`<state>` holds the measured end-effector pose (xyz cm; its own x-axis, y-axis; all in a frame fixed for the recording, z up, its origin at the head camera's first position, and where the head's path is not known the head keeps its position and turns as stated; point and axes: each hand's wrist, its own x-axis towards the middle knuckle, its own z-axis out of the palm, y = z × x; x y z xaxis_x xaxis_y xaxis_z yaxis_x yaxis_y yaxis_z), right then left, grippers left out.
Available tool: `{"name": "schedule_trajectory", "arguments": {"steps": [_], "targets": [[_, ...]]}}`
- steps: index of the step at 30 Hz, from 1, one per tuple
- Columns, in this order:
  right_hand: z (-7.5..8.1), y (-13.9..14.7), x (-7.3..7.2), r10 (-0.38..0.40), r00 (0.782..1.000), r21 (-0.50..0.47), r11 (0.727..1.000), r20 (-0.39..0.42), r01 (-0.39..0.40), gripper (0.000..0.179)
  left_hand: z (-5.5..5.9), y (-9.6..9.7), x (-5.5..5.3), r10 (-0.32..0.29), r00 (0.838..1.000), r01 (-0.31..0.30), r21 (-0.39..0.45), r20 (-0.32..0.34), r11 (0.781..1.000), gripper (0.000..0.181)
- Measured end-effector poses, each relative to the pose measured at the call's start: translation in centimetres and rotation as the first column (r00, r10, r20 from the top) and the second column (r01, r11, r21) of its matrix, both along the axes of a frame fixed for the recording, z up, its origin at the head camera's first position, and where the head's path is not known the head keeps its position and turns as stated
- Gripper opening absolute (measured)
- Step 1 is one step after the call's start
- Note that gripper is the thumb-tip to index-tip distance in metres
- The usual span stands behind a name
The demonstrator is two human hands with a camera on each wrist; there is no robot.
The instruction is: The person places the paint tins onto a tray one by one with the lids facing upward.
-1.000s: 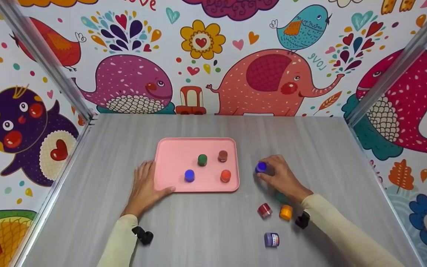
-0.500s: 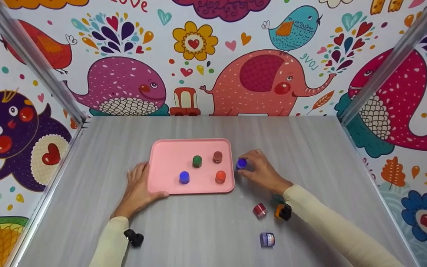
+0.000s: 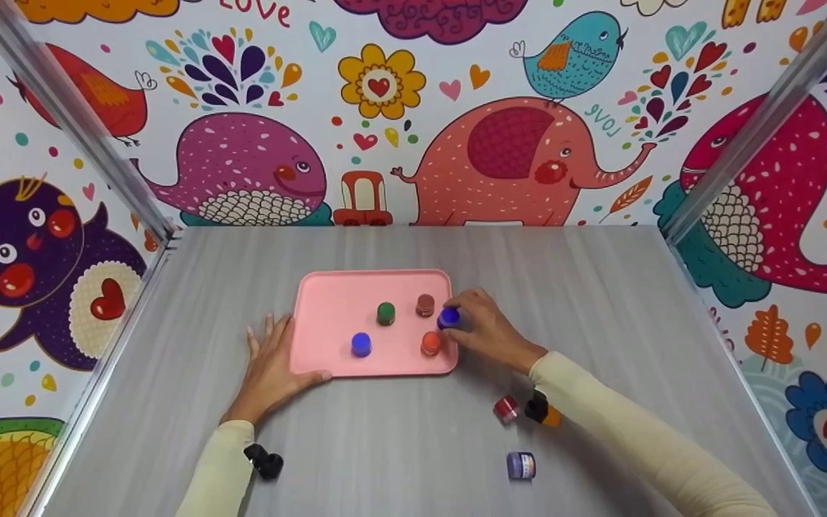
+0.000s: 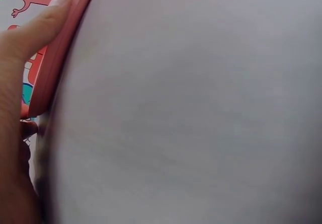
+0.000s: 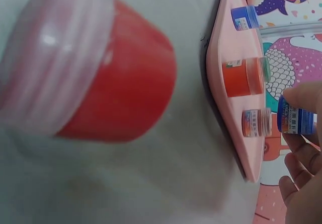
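My right hand (image 3: 496,332) pinches a dark blue paint jar (image 3: 448,318) between thumb and fingers, over the right rim of the pink tray (image 3: 331,298). In the right wrist view this labelled blue jar (image 5: 293,117) is held above the tray. Several paint jars stand in the tray: a blue one (image 3: 361,345), a green one (image 3: 385,313), a brown one (image 3: 425,305) and an orange-red one (image 3: 431,343). At the tray's left side lies my left hand (image 3: 264,377), fingers extended, its thumb (image 4: 48,22) touching the rim.
On the grey table (image 3: 385,445), right of the tray, lie a dark red jar (image 3: 506,408) and a purple jar (image 3: 521,465). An orange jar (image 3: 552,416) is partly covered by the right wrist's black camera (image 3: 536,407). Printed walls enclose the table.
My right hand has carried the dark blue jar leftward from the table to over the tray's right rim. The left hand stays at the tray's left side.
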<state>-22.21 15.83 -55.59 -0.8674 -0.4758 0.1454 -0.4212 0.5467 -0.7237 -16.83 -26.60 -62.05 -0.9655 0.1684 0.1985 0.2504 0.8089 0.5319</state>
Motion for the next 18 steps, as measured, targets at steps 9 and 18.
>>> {"name": "schedule_trajectory", "arguments": {"steps": [9,18], "targets": [[-0.2,-1.9,-0.2,0.041,0.999,-0.061,0.997,0.018,-0.04,0.037,-0.2,0.7,-0.5,-0.014,1.0,0.014,0.013,0.011,1.0,0.133],[-0.8,-4.0,-0.7,0.103,0.994,-0.089,0.99,-0.025,-0.105,0.039,-0.7,0.5,-0.7,-0.01,1.0,0.009,0.036,0.012,0.999,0.133]]}}
